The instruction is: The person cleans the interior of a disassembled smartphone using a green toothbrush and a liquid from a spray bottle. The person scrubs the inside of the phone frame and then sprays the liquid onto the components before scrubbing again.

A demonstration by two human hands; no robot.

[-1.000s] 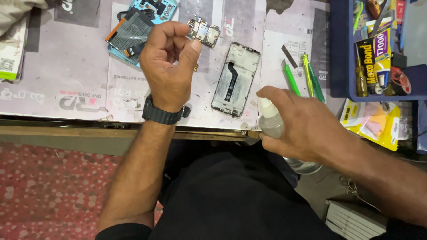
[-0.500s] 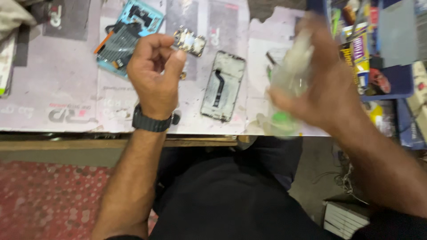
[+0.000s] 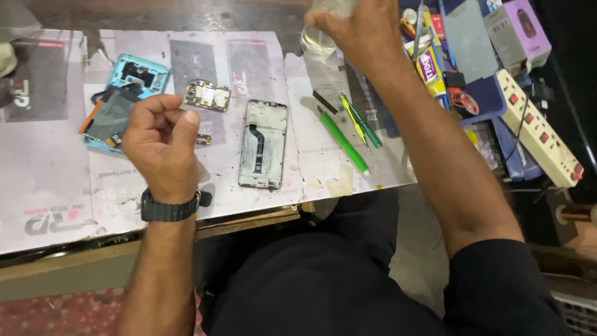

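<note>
The left hand [image 3: 163, 142], a black watch [image 3: 169, 208] on its wrist, hovers loosely curled above the paper-covered worktable [image 3: 56, 180]; at its one o'clock lies a small bare circuit board [image 3: 207, 96]; at three o'clock, a stripped grey phone frame [image 3: 263, 144]; at eleven o'clock, a blue phone back cover [image 3: 138, 73]; the right hand [image 3: 360, 28], at the table's far edge, grips a clear plastic bottle [image 3: 318, 38]; two green-handled tools [image 3: 348, 134] lie at its six o'clock.

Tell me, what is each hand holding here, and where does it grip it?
The right hand grips a clear bottle around its upper part. The left hand is curled above the table; whether its fingers pinch anything cannot be told.
</note>
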